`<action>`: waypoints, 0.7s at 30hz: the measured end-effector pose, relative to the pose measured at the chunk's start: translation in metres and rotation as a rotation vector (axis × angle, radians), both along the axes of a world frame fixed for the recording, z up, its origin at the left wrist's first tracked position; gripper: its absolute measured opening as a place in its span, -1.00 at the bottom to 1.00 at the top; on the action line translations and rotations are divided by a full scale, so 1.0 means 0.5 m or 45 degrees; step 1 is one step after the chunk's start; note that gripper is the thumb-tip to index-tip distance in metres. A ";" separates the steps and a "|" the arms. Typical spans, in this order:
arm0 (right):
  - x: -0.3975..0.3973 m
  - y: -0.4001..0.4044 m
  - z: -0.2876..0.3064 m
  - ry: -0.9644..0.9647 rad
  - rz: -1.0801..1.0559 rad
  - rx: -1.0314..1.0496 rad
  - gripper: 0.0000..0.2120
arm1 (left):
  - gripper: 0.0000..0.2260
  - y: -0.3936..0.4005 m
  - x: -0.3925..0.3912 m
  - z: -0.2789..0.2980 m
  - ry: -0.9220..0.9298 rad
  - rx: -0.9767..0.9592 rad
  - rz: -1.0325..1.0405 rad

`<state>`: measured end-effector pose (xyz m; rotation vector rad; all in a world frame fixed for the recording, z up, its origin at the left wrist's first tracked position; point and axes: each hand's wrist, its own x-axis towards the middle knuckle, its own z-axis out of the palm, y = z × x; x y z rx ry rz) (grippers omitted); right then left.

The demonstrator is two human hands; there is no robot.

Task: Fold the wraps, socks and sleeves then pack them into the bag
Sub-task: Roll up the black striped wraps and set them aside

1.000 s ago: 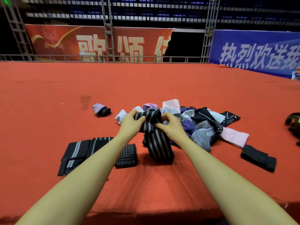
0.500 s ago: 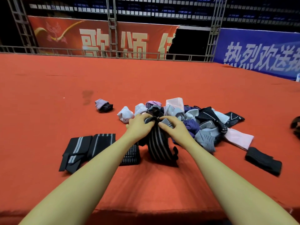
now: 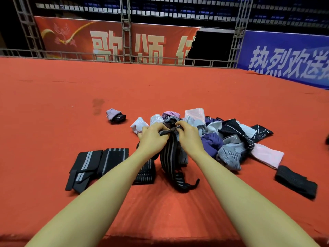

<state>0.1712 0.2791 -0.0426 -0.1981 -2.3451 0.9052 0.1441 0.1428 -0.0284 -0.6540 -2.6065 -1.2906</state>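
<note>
A black wrap with grey stripes (image 3: 170,157) hangs down onto the red carpet in front of me, its loose end curled on the floor. My left hand (image 3: 153,139) and my right hand (image 3: 189,138) both grip its top edge, close together. Left of it lie folded black striped wraps (image 3: 99,163), partly behind my left forearm. Behind and to the right sits a pile of socks and sleeves (image 3: 222,138) in purple, grey, pink and black. No bag is in view.
A rolled purple and black sock (image 3: 115,116) lies apart at the back left. A folded black piece (image 3: 296,181) lies at the right. The red carpet (image 3: 53,122) stretches far back to a metal railing (image 3: 124,58) and banners. The carpet's front edge runs under my forearms.
Both hands have lowered the striped wrap and drawn together over its top. The wrap has bunched lower, and its loose end now curls out on the carpet.
</note>
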 end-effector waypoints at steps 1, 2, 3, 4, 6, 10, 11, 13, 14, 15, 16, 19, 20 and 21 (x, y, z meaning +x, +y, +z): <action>0.001 0.002 0.003 0.033 0.032 -0.009 -0.77 | -0.96 0.000 -0.002 0.002 -0.010 -0.006 0.014; 0.004 0.006 0.005 0.066 0.075 -0.016 -0.76 | -0.93 0.000 -0.003 0.004 -0.010 -0.040 0.027; 0.009 0.009 0.009 0.096 0.125 0.000 -0.76 | -0.83 -0.001 -0.006 0.004 -0.022 -0.099 0.037; 0.014 0.013 0.012 0.121 0.173 0.033 -0.76 | -0.71 -0.002 -0.007 0.004 -0.043 -0.159 0.050; 0.018 0.017 0.016 0.172 0.249 0.114 -0.74 | -0.58 0.001 -0.012 -0.001 -0.085 -0.252 0.101; 0.010 0.020 0.015 0.279 0.290 0.210 -0.77 | -0.64 0.031 -0.006 -0.014 -0.092 -0.374 0.145; 0.010 0.020 0.015 0.290 0.284 0.222 -0.77 | -0.65 0.037 -0.007 -0.014 -0.112 -0.388 0.147; 0.010 0.022 0.014 0.274 0.288 0.234 -0.73 | -0.70 0.043 -0.013 -0.018 -0.116 -0.389 0.153; 0.010 0.024 0.013 0.242 0.294 0.234 -0.72 | -0.73 0.044 -0.016 -0.020 -0.099 -0.373 0.151; 0.010 0.025 0.012 0.196 0.288 0.229 -0.71 | -0.77 0.045 -0.020 -0.024 -0.071 -0.357 0.148; 0.010 0.027 0.008 0.158 0.268 0.236 -0.71 | -0.79 0.047 -0.022 -0.027 -0.025 -0.355 0.145; 0.007 0.034 -0.003 0.125 0.074 0.332 -0.75 | -0.76 0.050 -0.016 -0.032 0.138 -0.376 0.115; 0.004 0.037 -0.006 0.117 0.005 0.341 -0.76 | -0.75 0.049 -0.014 -0.033 0.168 -0.371 0.093; 0.003 0.038 -0.006 0.095 -0.031 0.319 -0.76 | -0.73 0.048 -0.015 -0.036 0.186 -0.363 0.072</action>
